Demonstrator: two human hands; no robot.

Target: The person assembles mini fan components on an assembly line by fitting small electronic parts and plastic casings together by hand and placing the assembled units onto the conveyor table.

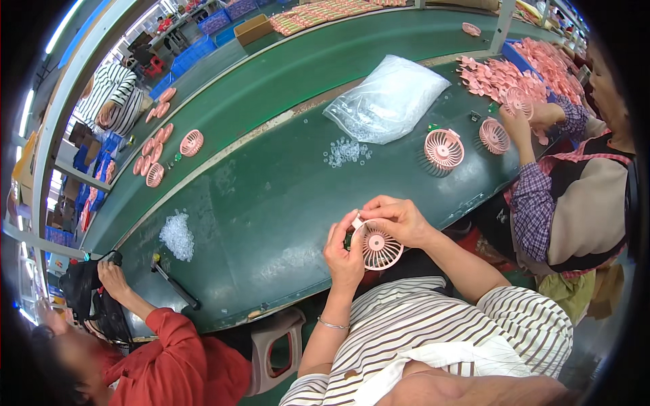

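In front of my chest, over the near edge of the green table, I hold a round pink fan cage with slatted ribs. My left hand is closed on its left side, near a small pale tab at the rim. A bit of green shows beside those fingers, too small to make out. Closed fingers of my right hand grip the upper rim, close to the left fingertips. Whether they also pinch some small part is hidden. Another pink fan cage lies on the table to the right, beyond my hands.
Small clear rings lie beside a plastic bag. Another clear pile and a black-handled tool are at left. Pink cages sit on the green belt. Co-workers' hands are on both sides.
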